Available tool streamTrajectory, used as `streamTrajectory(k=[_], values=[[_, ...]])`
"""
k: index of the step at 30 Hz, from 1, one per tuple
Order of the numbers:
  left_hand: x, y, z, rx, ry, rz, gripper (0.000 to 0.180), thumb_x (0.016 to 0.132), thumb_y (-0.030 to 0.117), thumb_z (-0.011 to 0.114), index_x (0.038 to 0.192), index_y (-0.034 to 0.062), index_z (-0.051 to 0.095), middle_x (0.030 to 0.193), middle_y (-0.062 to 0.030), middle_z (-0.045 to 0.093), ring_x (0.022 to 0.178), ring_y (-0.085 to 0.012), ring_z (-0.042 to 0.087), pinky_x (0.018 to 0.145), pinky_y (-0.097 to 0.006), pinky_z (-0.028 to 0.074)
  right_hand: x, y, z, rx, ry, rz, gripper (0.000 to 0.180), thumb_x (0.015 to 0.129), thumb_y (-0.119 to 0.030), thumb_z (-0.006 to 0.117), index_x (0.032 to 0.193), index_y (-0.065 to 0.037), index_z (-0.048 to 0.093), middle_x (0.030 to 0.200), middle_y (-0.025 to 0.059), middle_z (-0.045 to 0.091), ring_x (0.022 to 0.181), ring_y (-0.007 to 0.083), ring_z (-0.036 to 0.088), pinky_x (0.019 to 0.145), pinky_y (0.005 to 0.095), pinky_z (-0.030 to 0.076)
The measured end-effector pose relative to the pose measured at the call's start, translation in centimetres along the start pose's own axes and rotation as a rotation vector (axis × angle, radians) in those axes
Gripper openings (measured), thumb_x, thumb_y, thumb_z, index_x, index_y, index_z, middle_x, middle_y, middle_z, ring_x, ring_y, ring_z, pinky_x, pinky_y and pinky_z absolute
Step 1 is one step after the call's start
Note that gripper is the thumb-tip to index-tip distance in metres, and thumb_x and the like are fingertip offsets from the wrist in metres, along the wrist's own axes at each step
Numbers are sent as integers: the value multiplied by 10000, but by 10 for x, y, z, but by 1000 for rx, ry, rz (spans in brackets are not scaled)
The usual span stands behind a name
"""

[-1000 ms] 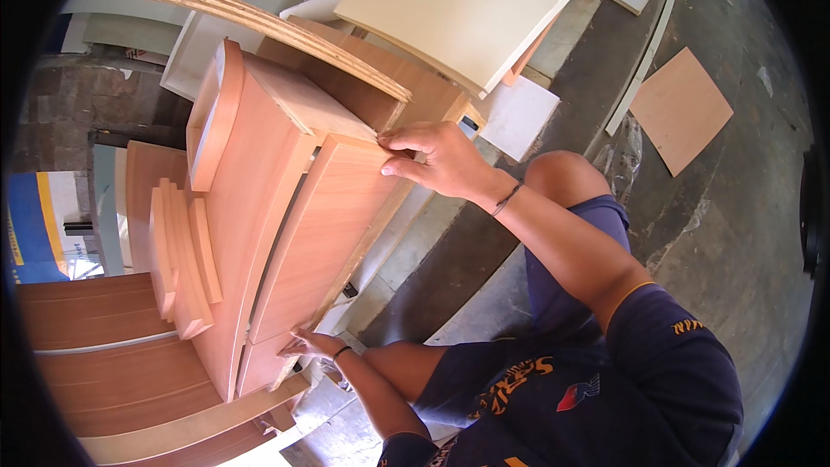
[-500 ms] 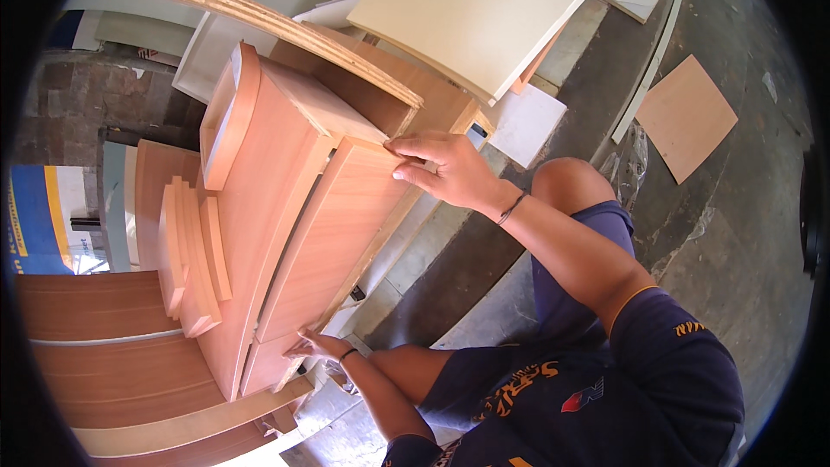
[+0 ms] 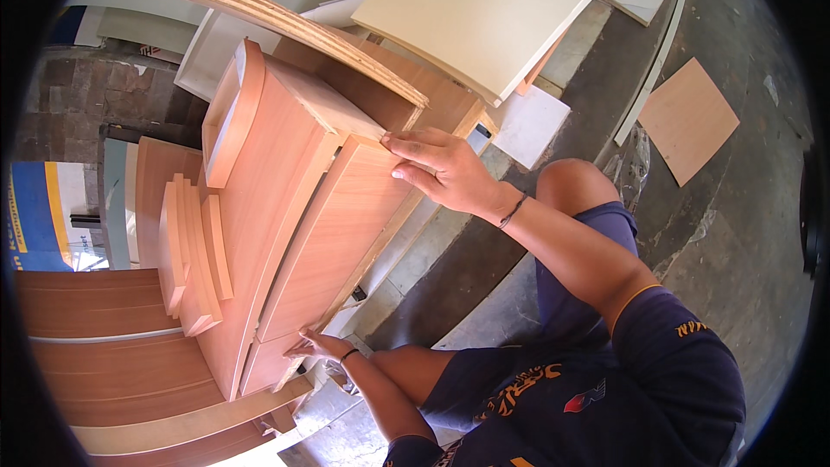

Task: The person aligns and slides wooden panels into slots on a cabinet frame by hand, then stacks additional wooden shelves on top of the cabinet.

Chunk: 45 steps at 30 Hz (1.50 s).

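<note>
A long wood-grain panel point(image 3: 333, 233), like a drawer front, lies along the front of a wood-grain cabinet point(image 3: 268, 190). A dark narrow gap runs between them. At the panel's far end, my right hand point(image 3: 445, 169) grips the corner, fingertips on the end edge and thumb against the face. Toward the near end, my left hand point(image 3: 318, 345) rests on the panel's edge with its fingers stretched apart. Its palm side is partly hidden.
Curved wood pieces point(image 3: 194, 264) lie on the cabinet, beside a curved-front piece point(image 3: 238, 125). A plywood edge point(image 3: 285, 17) arches behind. A cream board point(image 3: 484, 17) stands at the far side. On the floor are a square brown board point(image 3: 687, 121) and a long thin strip point(image 3: 653, 60).
The view has shifted very slightly. Both hands keep their places on the panel, and the dark gap looks about the same.
</note>
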State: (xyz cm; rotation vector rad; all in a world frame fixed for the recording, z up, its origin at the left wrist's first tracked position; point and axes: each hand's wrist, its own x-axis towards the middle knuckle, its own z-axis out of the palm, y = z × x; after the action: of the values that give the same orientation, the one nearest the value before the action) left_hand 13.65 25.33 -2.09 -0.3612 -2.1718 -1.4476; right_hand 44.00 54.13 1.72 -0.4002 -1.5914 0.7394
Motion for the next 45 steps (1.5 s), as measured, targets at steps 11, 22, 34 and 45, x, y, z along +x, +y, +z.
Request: streamTrajectory(k=[11, 22, 34, 45], values=[[1, -1, -2, 35, -24, 1, 1107, 809, 715, 500, 1495, 55, -65, 1566, -163, -63, 1447, -295, 71, 1165, -423, 163, 2, -2, -3, 3, -30, 50, 354, 817, -76, 693, 1161, -34, 618, 1019, 117, 654, 828, 252, 636, 700, 330, 523], [1, 2, -3, -6, -31, -25, 1071, 827, 668, 531, 1502, 87, -64, 1570, -148, -69, 1444, -294, 93, 1161, -429, 173, 3, -4, -1, -8, 26, 31, 250, 798, -122, 702, 1022, -32, 639, 1001, 123, 673, 801, 270, 661, 680, 352, 539], [-7, 16, -2, -79, -49, -45, 1066, 833, 648, 541, 1500, 81, -66, 1567, -151, -84, 1448, -293, 63, 1169, -429, 141, 4, -8, -3, -22, 24, 32, 283, 788, -108, 708, 1049, -26, 636, 1008, 126, 677, 813, 266, 671, 694, 353, 542], [2, 0, -3, -13, -42, -12, 1073, 836, 657, 528, 1494, 56, -70, 1564, -168, -87, 1450, -301, 28, 1170, -425, 123, 3, -6, -8, 45, -28, 293, 410, 769, -235, 744, 1089, -9, 623, 929, 159, 669, 837, 312, 652, 732, 374, 516]])
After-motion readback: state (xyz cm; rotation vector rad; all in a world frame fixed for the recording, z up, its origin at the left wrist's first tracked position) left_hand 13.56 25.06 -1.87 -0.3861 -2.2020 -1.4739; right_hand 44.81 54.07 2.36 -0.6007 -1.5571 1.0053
